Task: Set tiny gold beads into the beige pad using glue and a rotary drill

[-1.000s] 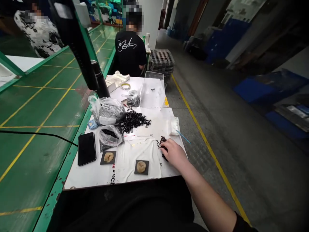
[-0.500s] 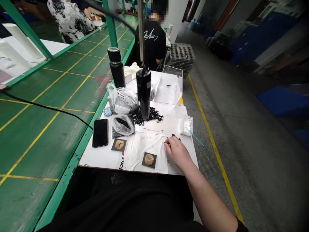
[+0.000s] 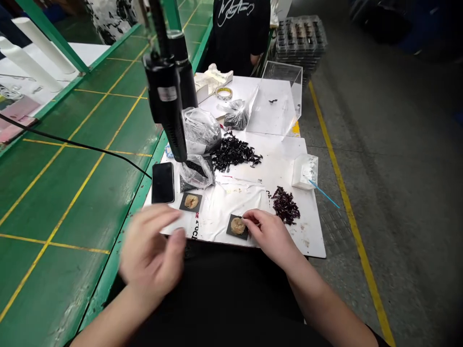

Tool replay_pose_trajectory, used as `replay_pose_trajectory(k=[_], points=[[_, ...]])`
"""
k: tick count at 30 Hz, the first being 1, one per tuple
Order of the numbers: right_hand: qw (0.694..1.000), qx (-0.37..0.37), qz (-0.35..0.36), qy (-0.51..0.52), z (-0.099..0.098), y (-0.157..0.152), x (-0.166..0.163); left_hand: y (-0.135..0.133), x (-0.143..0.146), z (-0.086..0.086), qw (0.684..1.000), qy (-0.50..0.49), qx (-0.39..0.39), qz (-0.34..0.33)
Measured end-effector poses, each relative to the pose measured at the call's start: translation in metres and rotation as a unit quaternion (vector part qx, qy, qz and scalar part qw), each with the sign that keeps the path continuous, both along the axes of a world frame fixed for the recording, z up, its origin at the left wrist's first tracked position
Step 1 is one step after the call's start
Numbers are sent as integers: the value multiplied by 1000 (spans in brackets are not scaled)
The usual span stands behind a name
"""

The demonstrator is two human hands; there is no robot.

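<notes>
right hand (image 3: 270, 234) now at one lump (image 3: 237, 226)

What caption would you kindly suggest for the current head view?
Right hand beside a tan lump on a dark square, left hand blurred.

Left hand (image 3: 142, 253) blurry, co-worker (image 3: 237, 46) partly out of frame

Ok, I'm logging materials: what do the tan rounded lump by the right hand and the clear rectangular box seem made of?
Tan rounded lump: perhaps putty or clay, judging by its dull, uneven surface. Clear rectangular box: probably acrylic, possibly glass; smooth, see-through walls with pale edges.
</notes>
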State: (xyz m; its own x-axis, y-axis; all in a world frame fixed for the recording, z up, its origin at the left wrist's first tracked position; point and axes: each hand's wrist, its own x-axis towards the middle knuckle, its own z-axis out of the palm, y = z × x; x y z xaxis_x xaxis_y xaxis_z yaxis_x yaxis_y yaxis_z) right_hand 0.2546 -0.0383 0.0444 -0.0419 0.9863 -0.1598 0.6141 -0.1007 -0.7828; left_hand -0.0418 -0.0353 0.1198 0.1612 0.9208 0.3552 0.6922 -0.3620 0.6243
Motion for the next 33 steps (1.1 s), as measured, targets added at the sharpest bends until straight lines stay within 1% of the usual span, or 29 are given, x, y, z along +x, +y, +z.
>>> replay_pose_trajectory(k=[1, 2, 3, 4, 5, 6, 7, 8, 9, 11, 13, 15, 17, 21, 22, 24, 26, 28, 30, 33], points=[[1000, 7, 1, -5, -3, -2, -3, -2, -1, -9, 997, -3, -62, -50], [1000, 13, 3, -10, -6, -4, -5, -5, -3, -20, 982, 10, -150, -117], [1000, 19, 5, -14, -8, -6, -6, -9, -6, -31, 949, 40, -250, -186], [1000, 22, 8, -17, -10, -8, -7, -14, -11, -42, 900, 86, -350, -245], [999, 26, 10, -20, -12, -10, -8, -19, -17, -52, 860, 143, -414, -261], [999, 31, 14, -25, -13, -12, -8, -24, -22, -62, 839, 188, -449, -243], [999, 37, 19, -31, -14, -14, -7, -28, -27, -71, 830, 221, -464, -217], [998, 44, 23, -37, -15, -16, -7, -31, -31, -78, 824, 247, -465, -211], [997, 51, 27, -44, -16, -18, -6, -33, -34, -83, 824, 265, -457, -205], [996, 63, 32, -54, -16, -20, -6, -32, -36, -88, 834, 294, -428, -187], [995, 69, 32, -57, -16, -22, -7, -30, -34, -90, 851, 320, -394, -137], [995, 77, 35, -61, -16, -25, -8, -29, -32, -89, 863, 340, -363, -82], [992, 89, 44, -73, -17, -28, -9, -33, -30, -89, 868, 351, -347, -55], [986, 116, 62, -106, -21, -34, -6, -42, -26, -85, 871, 346, -342, -61], [984, 122, 65, -112, -22, -35, -5, -42, -24, -81, 879, 336, -334, -61], [981, 135, 71, -122, -24, -37, -4, -34, -21, -71, 906, 302, -294, -41], [977, 153, 74, -130, -25, -38, -4, -15, -17, -59, 937, 262, -230, 3], [973, 172, 74, -134, -27, -39, -5, 16, -13, -49, 955, 242, -167, 47], [970, 190, 74, -134, -31, -38, -6, 57, -6, -43, 958, 253, -126, 58], [963, 220, 73, -140, -37, -36, -5, 120, 9, -39, 947, 296, -118, 32]])
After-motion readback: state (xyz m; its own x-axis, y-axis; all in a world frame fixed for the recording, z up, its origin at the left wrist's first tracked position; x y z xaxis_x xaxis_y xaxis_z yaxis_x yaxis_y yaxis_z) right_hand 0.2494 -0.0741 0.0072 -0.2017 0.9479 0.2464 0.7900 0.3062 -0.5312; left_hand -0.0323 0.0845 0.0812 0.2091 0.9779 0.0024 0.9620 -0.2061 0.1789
